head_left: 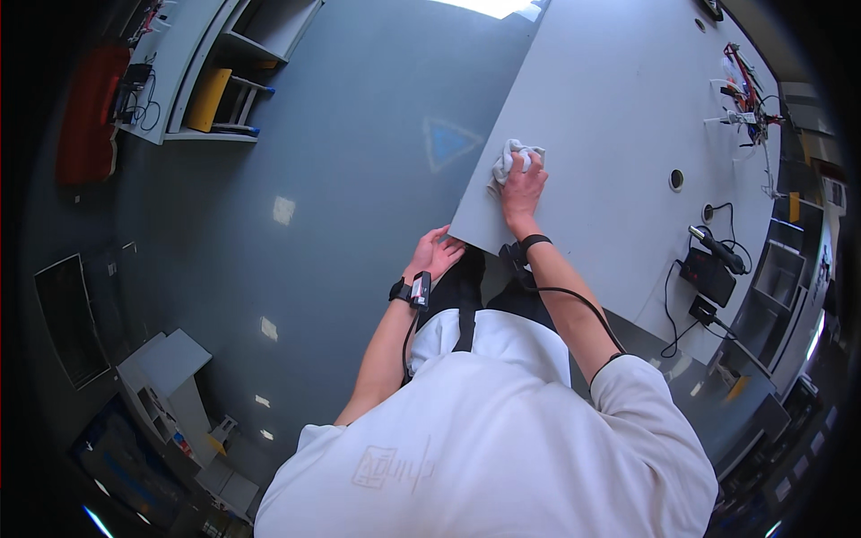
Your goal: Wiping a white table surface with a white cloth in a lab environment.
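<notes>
A crumpled white cloth [517, 157] lies bunched on the white tabletop [610, 134], close to its left edge. My right hand [523, 190] is closed around the cloth and presses it to the surface. Just off the table's near left corner is my left hand [436, 255], palm turned up and fingers apart, with nothing in it. Its fingertips come close to the corner; whether they touch the underside I cannot tell. Each wrist wears a dark band with a small device and a cable.
On the table's right side stand a black tool like a heat gun [717, 249], a black box [708, 276] with cables, and a drone-like frame with wires [749, 117]. A cable hole [676, 180] pierces the top. Grey floor [350, 134] stretches left toward a shelf unit [238, 81] holding a yellow stool [211, 100].
</notes>
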A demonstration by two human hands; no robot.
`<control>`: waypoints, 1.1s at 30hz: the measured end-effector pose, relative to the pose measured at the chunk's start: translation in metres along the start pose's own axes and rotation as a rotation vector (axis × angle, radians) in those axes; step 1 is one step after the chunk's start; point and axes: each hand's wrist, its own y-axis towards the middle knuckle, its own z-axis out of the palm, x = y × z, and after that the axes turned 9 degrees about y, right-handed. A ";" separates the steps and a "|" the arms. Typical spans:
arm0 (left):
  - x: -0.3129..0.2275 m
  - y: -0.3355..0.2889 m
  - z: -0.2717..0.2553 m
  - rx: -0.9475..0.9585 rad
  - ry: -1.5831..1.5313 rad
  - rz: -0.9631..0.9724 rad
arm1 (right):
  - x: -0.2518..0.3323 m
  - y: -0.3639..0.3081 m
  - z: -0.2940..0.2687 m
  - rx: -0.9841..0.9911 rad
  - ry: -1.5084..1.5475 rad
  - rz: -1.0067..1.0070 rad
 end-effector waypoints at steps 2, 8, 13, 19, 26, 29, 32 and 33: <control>-0.005 -0.001 0.002 0.029 0.020 -0.005 | 0.014 -0.014 0.002 -0.001 0.007 -0.028; -0.013 0.004 0.006 0.012 0.098 -0.028 | 0.037 -0.044 -0.004 0.058 0.171 -0.086; -0.002 0.003 0.000 -0.043 0.050 0.025 | 0.031 -0.089 -0.005 0.117 0.202 -0.340; 0.001 -0.001 0.010 -0.113 -0.009 0.051 | -0.040 -0.105 -0.043 0.126 0.198 -0.353; -0.002 -0.001 0.007 -0.115 0.032 0.060 | -0.171 -0.131 -0.123 -0.015 -0.059 0.022; -0.005 -0.001 0.010 -0.152 0.061 0.061 | -0.217 -0.150 -0.164 -0.078 -0.115 0.188; -0.006 -0.002 0.013 -0.163 0.031 0.046 | -0.233 -0.159 -0.174 -0.163 -0.167 0.350; -0.005 -0.003 0.013 -0.166 0.036 0.045 | -0.231 -0.157 -0.172 -0.183 -0.175 0.405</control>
